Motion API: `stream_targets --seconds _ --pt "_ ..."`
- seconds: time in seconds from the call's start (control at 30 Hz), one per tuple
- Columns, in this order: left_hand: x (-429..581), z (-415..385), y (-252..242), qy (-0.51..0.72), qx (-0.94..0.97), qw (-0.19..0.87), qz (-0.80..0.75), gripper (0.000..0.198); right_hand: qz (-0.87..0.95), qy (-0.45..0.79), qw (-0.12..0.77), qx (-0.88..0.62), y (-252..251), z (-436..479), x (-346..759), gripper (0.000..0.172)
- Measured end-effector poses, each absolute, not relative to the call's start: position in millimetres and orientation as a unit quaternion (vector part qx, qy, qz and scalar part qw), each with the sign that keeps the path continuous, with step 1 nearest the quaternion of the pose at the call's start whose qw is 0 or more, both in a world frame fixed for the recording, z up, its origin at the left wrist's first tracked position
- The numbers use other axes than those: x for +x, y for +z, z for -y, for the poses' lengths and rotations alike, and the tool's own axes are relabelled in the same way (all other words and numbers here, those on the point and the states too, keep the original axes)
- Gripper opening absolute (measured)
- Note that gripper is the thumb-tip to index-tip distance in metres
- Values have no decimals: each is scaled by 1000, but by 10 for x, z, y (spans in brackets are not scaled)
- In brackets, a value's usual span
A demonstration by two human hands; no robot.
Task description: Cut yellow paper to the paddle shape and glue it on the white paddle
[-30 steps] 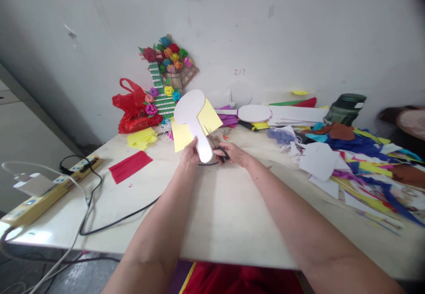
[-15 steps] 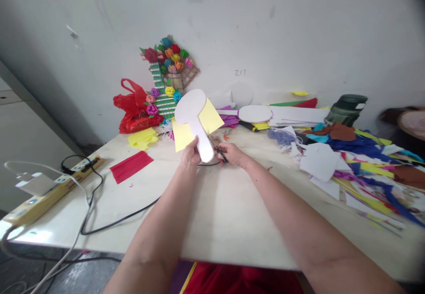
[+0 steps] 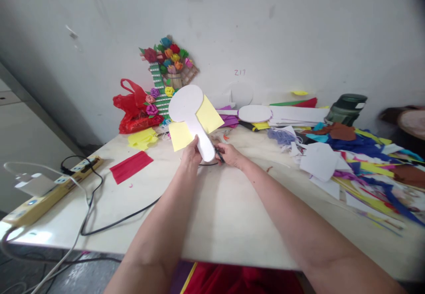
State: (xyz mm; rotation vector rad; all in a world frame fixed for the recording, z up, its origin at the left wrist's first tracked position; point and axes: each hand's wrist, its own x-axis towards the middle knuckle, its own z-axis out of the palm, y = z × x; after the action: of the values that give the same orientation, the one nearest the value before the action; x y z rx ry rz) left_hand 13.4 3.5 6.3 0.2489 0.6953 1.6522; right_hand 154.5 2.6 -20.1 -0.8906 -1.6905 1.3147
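Note:
My left hand [image 3: 191, 152] is closed on the handle part of a white paddle-shaped cutout [image 3: 187, 106], held tilted above the table. Yellow paper [image 3: 210, 114] lies behind the cutout and sticks out on both sides of its handle. Beside the handle's right edge, my right hand [image 3: 229, 154] grips a pair of dark-handled scissors [image 3: 219, 154]. The white handle and my fingers hide much of the blades, so I cannot tell how far apart they are.
A red paper piece [image 3: 131, 166] and a power strip [image 3: 56, 192] with cables lie on the left. Paper flowers [image 3: 171, 59] and a red plastic bag [image 3: 133, 108] stand behind. On the right are paper scraps [image 3: 365, 161], a white paddle shape [image 3: 255, 113] and a dark green bottle [image 3: 347, 108].
The white cutout and yellow paper have shifted slightly left and up at the top. My right hand and the scissors have moved a little left, closer to the handle.

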Motion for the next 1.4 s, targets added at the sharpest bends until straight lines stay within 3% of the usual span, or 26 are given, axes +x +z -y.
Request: stream_targets --seconds 0.93,1.13,1.27,1.4 --pt "132 -37 65 743 113 586 -303 16 701 464 406 -359 -184 35 1503 11" --pt "141 0 98 754 110 572 -305 18 705 483 353 -381 -105 59 1555 15" --pt "134 8 103 736 126 586 -314 17 736 494 308 -346 -51 52 1657 9" --pt "119 -1 89 737 121 588 -311 20 742 504 294 -330 -11 53 1735 20"
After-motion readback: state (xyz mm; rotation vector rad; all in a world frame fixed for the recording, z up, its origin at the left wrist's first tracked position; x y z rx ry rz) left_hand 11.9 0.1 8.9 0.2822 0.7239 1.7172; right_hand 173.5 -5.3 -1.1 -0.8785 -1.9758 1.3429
